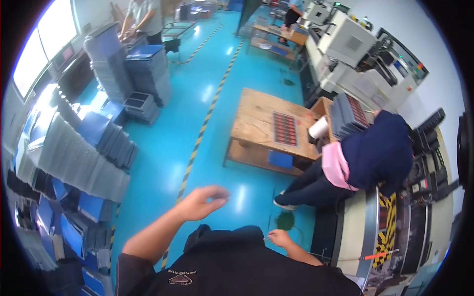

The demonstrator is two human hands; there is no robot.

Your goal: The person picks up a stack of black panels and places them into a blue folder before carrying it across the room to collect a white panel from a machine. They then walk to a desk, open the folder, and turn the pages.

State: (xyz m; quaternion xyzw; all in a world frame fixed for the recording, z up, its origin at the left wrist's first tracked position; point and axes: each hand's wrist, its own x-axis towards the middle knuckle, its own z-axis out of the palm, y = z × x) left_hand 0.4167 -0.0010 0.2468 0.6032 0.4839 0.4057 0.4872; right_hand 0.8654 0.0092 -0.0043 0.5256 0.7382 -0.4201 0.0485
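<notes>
Something slender and pale (266,239) is showing at the fingertips of the right hand (281,239), near the lower middle of the frame; it is looking too small for me to name. The fingers of that grip are bending inward, and I cannot tell whether they are really pinching it. The left hand (203,202), higher and farther left, is hovering above the blue floor (153,163), its grip curling loosely with a gap showing, seemingly holding nothing. Beyond the right hand, a green patch (285,220) is lying on the floor. Farther up, right of centre, a wooden worktop (252,111) is bearing a tray (285,129) of red-and-black pieces. As I am judging it, that tray is looking filled, yet neither hand is touching it, and how much is remaining I cannot tell. At the right, a co-worker (377,153) is bending beside stacked grey trays (345,116), while blue and grey stacks (79,153) are crowding the left edge
</notes>
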